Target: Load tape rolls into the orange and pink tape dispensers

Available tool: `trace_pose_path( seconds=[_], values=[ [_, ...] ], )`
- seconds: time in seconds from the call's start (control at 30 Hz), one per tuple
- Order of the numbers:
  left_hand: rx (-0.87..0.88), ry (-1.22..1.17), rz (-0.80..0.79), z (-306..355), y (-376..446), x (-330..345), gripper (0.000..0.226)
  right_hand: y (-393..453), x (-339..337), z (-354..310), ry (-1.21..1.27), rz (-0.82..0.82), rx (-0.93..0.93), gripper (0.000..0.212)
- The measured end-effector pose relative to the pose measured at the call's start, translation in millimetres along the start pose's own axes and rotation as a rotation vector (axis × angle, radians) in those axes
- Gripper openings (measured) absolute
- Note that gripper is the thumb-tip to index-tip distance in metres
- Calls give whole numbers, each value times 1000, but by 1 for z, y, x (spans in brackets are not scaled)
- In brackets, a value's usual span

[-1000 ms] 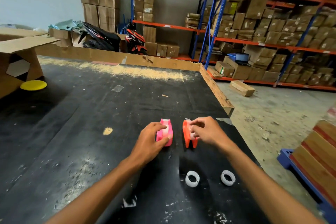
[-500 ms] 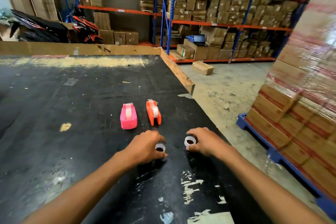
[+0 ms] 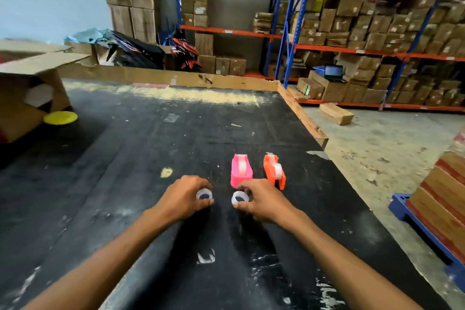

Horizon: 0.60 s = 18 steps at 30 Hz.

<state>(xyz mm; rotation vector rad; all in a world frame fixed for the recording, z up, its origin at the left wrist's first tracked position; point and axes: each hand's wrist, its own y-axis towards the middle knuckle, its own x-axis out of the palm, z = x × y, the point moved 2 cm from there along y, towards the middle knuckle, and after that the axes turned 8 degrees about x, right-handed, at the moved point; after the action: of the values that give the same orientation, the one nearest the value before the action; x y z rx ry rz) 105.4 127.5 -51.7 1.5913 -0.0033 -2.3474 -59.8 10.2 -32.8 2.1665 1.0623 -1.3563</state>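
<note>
A pink tape dispenser point(image 3: 241, 171) and an orange tape dispenser point(image 3: 274, 171) stand side by side on the black table point(image 3: 125, 184), each showing a clear roll inside. My left hand point(image 3: 183, 196) grips one white tape roll point(image 3: 204, 195) just left of the pink dispenser's near end. In my right hand point(image 3: 261, 202) is a second white tape roll point(image 3: 240, 197), held right in front of the pink dispenser. Both rolls are tilted with their holes towards me.
A wooden rim point(image 3: 302, 116) runs along the table's far and right edges, with bare concrete floor beyond. A cardboard box point(image 3: 27, 88) and a yellow disc point(image 3: 60, 118) sit at the far left. A blue pallet of cartons point(image 3: 437, 209) stands to the right.
A second ago my hands were on the two dispensers; then they came down onto the two rolls. Now each hand holds a roll lifted close to the pink dispenser.
</note>
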Motion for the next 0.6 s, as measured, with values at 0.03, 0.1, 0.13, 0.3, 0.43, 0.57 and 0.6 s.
trace_pose_path(
  seconds=[0.03,0.1,0.13,0.3,0.43,0.57,0.6],
  values=[
    [-26,13,2,-9,-2,-6,25,8,4,-11,-2,-6,-12,21],
    [-81,45,19,-28,-6,-17,24,28,14,-34,0,-6,-54,30],
    [-102,52,32,-35,-5,-20,24,38,18,-41,-6,0,-75,32],
    [-192,21,53,-62,7,-25,25,79,30,-61,-70,25,-47,30],
    [-209,26,33,-65,21,-16,22,89,39,-56,-111,10,16,28],
    [-209,39,23,-68,25,-7,27,89,48,-52,-115,11,22,27],
    [-202,43,29,-69,25,-6,31,90,50,-51,-113,25,10,29]
  ],
)
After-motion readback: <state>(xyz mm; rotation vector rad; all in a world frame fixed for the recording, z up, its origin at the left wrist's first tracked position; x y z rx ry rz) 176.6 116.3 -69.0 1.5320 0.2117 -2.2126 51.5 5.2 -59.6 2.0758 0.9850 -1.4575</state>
